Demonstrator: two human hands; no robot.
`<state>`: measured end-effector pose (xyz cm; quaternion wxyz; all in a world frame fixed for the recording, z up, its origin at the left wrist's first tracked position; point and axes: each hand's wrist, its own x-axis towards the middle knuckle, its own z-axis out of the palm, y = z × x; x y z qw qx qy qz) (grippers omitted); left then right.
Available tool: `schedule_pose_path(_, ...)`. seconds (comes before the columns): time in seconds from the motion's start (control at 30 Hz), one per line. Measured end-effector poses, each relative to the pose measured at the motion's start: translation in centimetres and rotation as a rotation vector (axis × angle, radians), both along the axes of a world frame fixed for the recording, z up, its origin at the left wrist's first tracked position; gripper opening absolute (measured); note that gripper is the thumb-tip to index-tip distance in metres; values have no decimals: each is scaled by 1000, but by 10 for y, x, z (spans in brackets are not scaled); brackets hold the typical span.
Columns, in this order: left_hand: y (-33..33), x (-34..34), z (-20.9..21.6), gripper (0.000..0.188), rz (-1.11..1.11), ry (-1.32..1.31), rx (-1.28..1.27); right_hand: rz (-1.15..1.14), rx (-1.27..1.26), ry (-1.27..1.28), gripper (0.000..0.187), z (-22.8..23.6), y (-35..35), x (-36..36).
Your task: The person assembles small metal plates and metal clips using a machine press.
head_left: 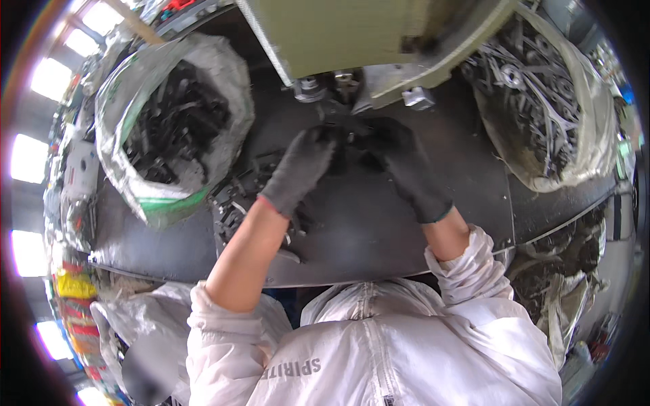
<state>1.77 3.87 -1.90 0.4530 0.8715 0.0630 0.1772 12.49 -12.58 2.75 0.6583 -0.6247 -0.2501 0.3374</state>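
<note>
My left hand (302, 164) and my right hand (403, 162), both in dark grey gloves, meet over the dark worktable (379, 237). Their fingers are closed and drawn close together, just in front of a green machine (365, 34). Something small and dark seems to lie between the fingertips, but the gloves and the dark tabletop keep me from making it out. Beyond the hands, a round metal fitting (309, 90) and a brassy fitting (346, 82) show under the machine's lower edge. Several loose dark and silvery metal parts (233, 215) are scattered beside my left wrist.
A white woven sack (112, 135) of dark metal parts stands at the left. Another sack (596, 128), full of silvery metal parts (521, 74), is at the right. A small shiny metal block (418, 99) sits by the machine's right side. Plastic sheeting (572, 298) hangs below the table's right edge.
</note>
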Motion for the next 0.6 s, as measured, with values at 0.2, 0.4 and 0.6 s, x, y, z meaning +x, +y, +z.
schedule_pose_path(0.2,-6,-1,28,21,234,359,-37,19,69,85,28,-12,-4,3)
schedule_pose_path(0.4,109,-89,73,19,594,747,900,7,-63,94,24,-16,-2,6)
schedule_pose_path(0.6,142,-131,57,42,552,1019,785,52,86,191,28,-23,-11,7)
